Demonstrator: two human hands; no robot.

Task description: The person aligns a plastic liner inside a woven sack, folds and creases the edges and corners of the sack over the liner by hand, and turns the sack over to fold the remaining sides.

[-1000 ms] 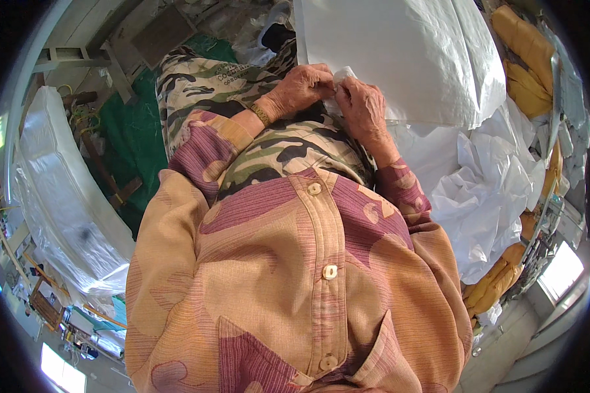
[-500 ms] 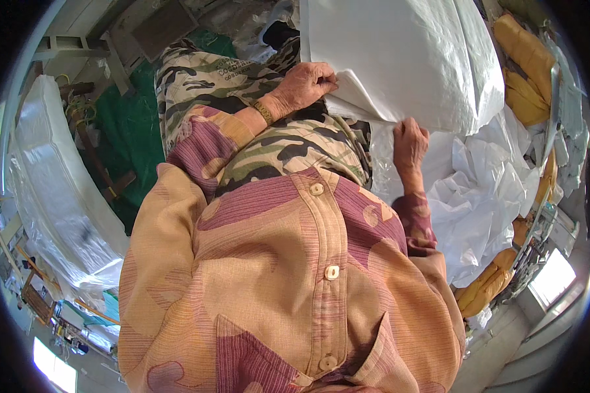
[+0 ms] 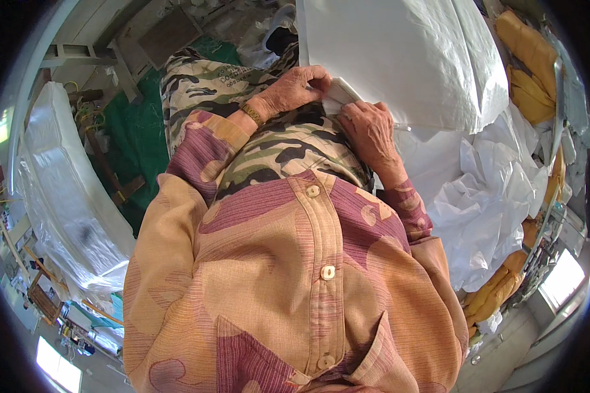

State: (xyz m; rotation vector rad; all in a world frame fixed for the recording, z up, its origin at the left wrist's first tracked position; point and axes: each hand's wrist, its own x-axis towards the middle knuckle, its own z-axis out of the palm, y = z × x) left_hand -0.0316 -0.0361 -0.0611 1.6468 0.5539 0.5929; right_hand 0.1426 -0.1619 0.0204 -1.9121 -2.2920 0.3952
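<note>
At the far left a long bundle wrapped in clear plastic (image 3: 59,203) lies beside a green sheet (image 3: 134,134) on the floor; next comes the person's lap in camouflage trousers (image 3: 275,147), under a patterned orange and plum shirt (image 3: 295,275); the left hand (image 3: 295,88) has its grip pinched shut on the folded corner of a large white woven sack (image 3: 400,59), which rises from the lap to the top edge; just right of it the right hand (image 3: 370,128) presses on the same folded edge, fingers curled, though whether it clamps the cloth or merely rests on it cannot be told; farther right lie crumpled white plastic sheets (image 3: 485,203) and yellow bundles (image 3: 528,52).

The slick weave could slide out of the pinch if the sack's bulk sags, and the fold would then open; the two hands sit so close that one could drag the edge from the other.

The sack's top is cut off; its fold is mostly hidden under the fingers; the rim is bent and blurred.
</note>
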